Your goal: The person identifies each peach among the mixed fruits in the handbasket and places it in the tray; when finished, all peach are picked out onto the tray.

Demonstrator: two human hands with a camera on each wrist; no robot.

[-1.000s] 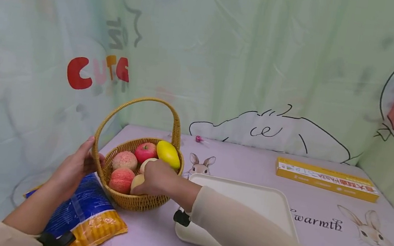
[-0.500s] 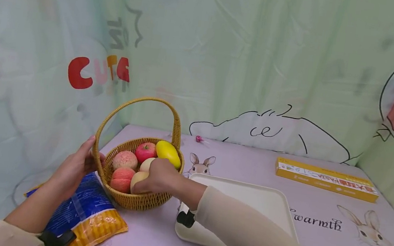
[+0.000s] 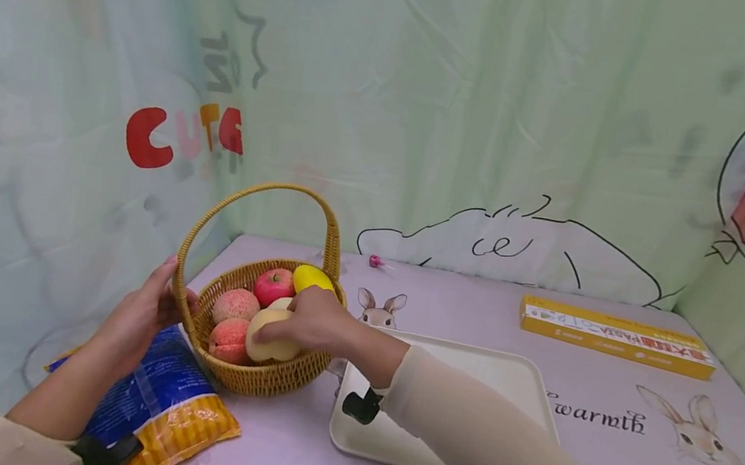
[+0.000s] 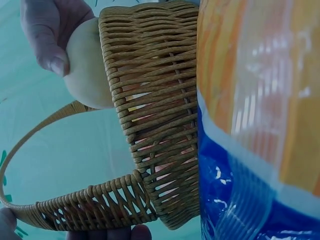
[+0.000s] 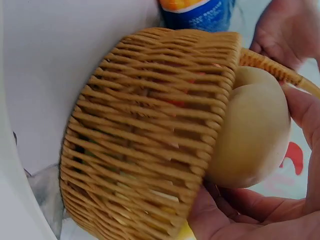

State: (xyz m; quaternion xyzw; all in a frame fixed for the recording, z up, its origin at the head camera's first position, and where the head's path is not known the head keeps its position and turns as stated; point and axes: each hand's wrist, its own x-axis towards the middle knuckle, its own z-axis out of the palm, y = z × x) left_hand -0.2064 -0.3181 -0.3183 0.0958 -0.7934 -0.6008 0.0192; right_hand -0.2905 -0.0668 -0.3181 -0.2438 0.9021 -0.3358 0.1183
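I've got fingers clamped: left hand (image 3: 138, 319) on the handle (image 3: 332, 247) (steadying the basket (image 3: 264, 383), I guess), right hand (image 3: 325, 327) around a pale peach (image 5: 252, 132).

A pale lilac surface (image 3: 273, 451), printed with rabbits (image 3: 705, 441), is occupied at the left by a wicker basket (image 3: 261, 382) and a blue-and-yellow bag (image 3: 160, 393). Beside the basket a cream tray (image 3: 489, 366) is set; farther back, a yellow box (image 3: 616, 338) and a small pink item (image 3: 375, 262) are laid.
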